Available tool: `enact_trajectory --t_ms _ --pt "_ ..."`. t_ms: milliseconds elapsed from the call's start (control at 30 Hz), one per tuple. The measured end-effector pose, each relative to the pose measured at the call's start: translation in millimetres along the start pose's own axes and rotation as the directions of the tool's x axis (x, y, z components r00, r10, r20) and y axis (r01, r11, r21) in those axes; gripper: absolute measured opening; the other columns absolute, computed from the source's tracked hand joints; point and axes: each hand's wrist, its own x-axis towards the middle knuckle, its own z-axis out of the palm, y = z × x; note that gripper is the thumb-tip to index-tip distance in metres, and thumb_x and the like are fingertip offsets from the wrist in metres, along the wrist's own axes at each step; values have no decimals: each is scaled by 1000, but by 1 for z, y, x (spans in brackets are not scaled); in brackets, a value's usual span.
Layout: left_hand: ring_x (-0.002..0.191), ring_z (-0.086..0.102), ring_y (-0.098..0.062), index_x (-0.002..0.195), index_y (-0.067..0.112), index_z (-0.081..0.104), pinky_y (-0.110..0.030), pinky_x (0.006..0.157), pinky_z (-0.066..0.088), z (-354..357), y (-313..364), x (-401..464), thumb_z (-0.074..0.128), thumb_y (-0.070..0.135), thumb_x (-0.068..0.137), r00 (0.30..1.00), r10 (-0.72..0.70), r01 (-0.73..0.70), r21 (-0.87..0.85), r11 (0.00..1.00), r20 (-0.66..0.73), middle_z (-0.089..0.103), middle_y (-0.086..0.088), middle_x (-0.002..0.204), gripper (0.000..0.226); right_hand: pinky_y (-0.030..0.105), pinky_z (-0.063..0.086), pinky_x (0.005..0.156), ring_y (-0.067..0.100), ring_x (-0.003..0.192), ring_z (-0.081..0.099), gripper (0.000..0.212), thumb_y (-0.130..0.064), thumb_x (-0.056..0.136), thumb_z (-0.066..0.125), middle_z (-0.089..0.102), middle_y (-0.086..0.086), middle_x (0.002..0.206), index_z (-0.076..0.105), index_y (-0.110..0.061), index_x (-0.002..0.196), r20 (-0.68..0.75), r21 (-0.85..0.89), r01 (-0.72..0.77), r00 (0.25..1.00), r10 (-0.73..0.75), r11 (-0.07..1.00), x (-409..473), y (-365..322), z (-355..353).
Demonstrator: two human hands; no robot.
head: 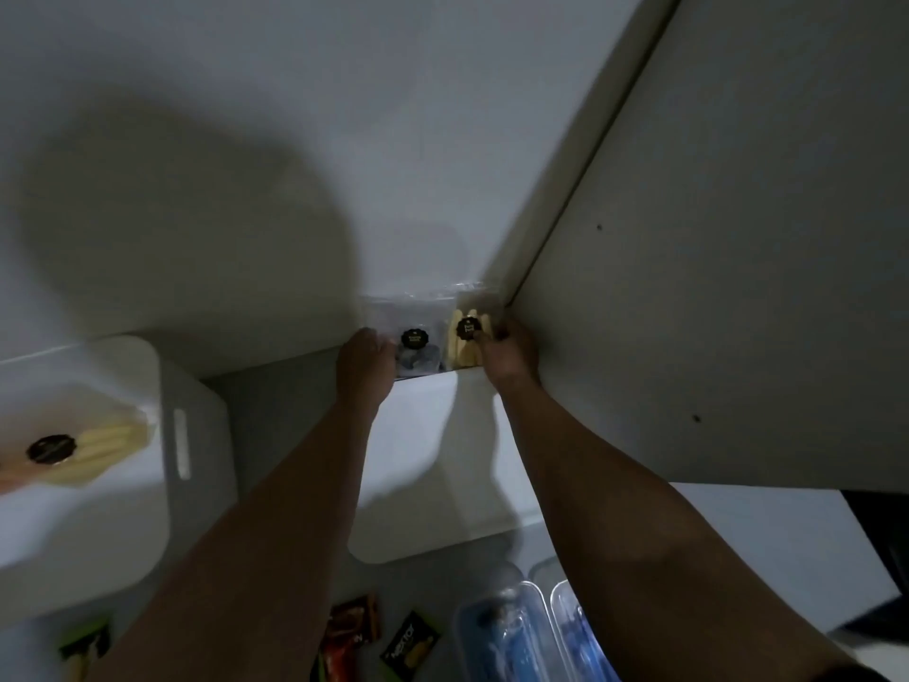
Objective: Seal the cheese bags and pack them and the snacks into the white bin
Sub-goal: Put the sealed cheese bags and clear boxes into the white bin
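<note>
Two clear cheese bags stand in a white bin (433, 465) against the wall. The left bag (415, 347) holds dark pieces and has a black round label. The right bag (467, 337) holds yellow cheese sticks under the same kind of label. My left hand (366, 356) grips the left bag's edge. My right hand (506, 351) pinches the right bag by its side. A second white bin (192, 435) at the left carries another bag of yellow cheese (78, 455). Snack packets, one red (351, 627), one black (410, 647) and one green (86, 647), lie on the surface below.
Two clear plastic containers with blue contents (511, 632) sit at the bottom right. A white cabinet panel (713, 287) rises close on the right, and the white wall (295, 140) stands behind the bins. The scene is dim.
</note>
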Motion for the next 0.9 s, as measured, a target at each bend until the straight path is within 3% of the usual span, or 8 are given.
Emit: enact_trajectory --t_ms 100,300,433,533,633,700,767,900 --pt "87 63 -36 81 3 59 -38 72 46 -8 -2 -11 53 21 96 1000 27 -27 3 1000 -15 66 -20 91 24 30 42 68 29 84 63 21 -23 89 74 66 10 88 59 -8 87 -74 -13 51 996 -52 999 -15 -9 -7" --pt "79 58 -22 87 0 62 -23 55 37 -58 14 -59 56 16 100 978 79 -116 -188 975 -195 63 -10 85 22 29 41 68 25 76 58 25 -22 85 77 63 10 80 58 -5 85 -110 71 159 982 -151 985 -62 -40 -20" --pt "83 55 -17 95 7 64 -26 69 34 -109 34 -90 51 19 102 951 139 -188 -161 969 -276 60 -1 90 19 30 45 73 22 75 56 23 -6 84 75 57 10 80 53 -12 83 -134 234 305 951 -280 923 -108 -76 -12" --pt "85 56 -14 94 13 64 -22 72 36 -157 32 -105 51 18 102 913 208 -276 -153 949 -352 64 2 94 15 34 54 78 22 81 67 17 -17 84 75 66 7 86 61 -23 91 -130 299 367 930 -344 881 -140 -108 -2" --pt "87 59 -16 90 18 58 -24 74 39 -209 17 -116 52 19 101 876 219 -306 -143 941 -430 64 4 93 13 18 51 73 9 80 66 22 -21 85 76 67 -5 88 67 -24 106 -104 304 442 896 -432 844 -170 -142 16" --pt "89 63 -19 90 17 58 -28 76 45 -242 -1 -120 52 19 100 856 202 -311 -162 937 -476 69 0 96 12 11 45 66 3 72 59 21 -17 85 75 59 -10 82 66 -21 104 -70 310 494 864 -499 812 -194 -166 33" --pt "92 67 -25 91 12 60 -34 82 52 -271 -25 -121 53 21 99 828 172 -305 -170 937 -534 72 -6 97 14 11 43 64 6 68 54 19 -14 83 73 54 -8 80 64 -17 100 -27 318 525 838 -546 790 -216 -184 54" --pt "84 60 -31 88 5 57 -31 70 40 -314 -78 -128 52 22 99 752 28 -196 -184 963 -659 65 -12 86 21 19 45 64 12 72 57 18 -15 80 73 57 -5 83 62 -16 95 102 264 528 817 -568 807 -260 -213 106"
